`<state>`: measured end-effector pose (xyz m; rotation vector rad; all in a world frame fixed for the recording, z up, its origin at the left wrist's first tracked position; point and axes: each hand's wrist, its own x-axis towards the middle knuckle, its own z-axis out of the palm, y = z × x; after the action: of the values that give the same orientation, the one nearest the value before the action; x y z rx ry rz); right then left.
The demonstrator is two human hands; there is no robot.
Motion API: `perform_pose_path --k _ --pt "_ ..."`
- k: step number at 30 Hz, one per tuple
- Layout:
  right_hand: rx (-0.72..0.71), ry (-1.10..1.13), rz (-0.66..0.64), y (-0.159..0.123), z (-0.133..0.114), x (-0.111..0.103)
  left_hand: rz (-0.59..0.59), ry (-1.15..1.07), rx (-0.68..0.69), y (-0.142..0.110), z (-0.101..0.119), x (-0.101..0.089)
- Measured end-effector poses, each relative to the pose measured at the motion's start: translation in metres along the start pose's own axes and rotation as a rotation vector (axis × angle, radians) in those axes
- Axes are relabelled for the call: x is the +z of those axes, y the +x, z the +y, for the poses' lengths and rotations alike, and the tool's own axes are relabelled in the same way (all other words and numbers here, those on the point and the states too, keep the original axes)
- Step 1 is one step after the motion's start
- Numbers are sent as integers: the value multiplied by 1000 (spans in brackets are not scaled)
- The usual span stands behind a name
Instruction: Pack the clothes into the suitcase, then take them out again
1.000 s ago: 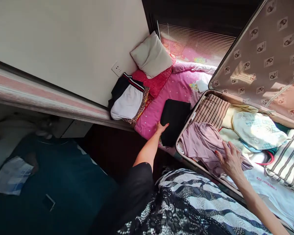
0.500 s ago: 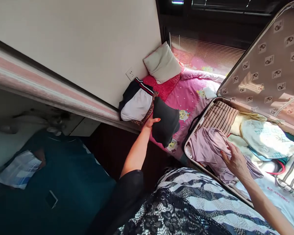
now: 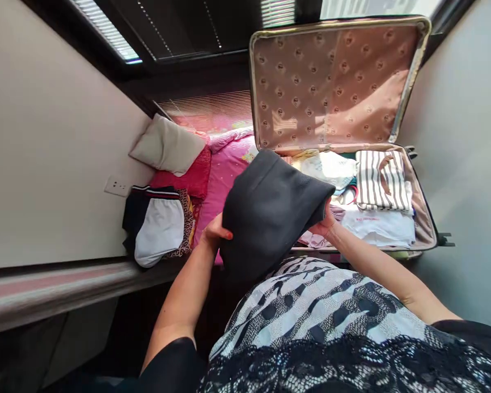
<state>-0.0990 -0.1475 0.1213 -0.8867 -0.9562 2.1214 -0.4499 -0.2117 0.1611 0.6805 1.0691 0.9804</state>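
Note:
I hold a folded black garment (image 3: 265,210) up in front of me with both hands, over the near edge of the open suitcase (image 3: 423,218). My left hand (image 3: 215,233) grips its left edge, thumb on top. My right hand (image 3: 325,224) grips its right edge from underneath, mostly hidden by the cloth. Inside the suitcase lie a striped brown-and-white piece (image 3: 382,180), a white shirt (image 3: 382,226), pale printed clothes (image 3: 329,166) and a mauve garment (image 3: 313,238).
The suitcase lid (image 3: 331,82) stands upright against the window. On the pink bed sheet (image 3: 225,169) are a beige pillow (image 3: 167,144), a red cushion (image 3: 188,177) and a pile of dark and white clothes (image 3: 157,224) by the wall. A wall socket (image 3: 117,186) is at left.
My left hand lifted the black garment from the bed and brought it in front of me. My right hand left the mauve garment and took the black one. The view swung right.

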Motion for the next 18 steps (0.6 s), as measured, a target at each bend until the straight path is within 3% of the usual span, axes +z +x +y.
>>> perform_pose_path --k 3,7,9,12,15,18 --pt "-98 44 208 -41 -12 -47 -221 43 -150 41 4 38" --pt "-176 -92 415 -100 -29 -95 -314 215 -221 117 26 82" --pt "-226 -183 451 -121 -31 -116 -288 340 -217 159 34 106" --pt "-262 -272 587 -137 -20 -153 -54 527 -17 208 29 146" --pt "-167 -380 908 -149 -1 -195 161 906 192 216 3 176" --pt "-112 -575 1069 -165 13 -220 205 1265 210 179 -37 184"
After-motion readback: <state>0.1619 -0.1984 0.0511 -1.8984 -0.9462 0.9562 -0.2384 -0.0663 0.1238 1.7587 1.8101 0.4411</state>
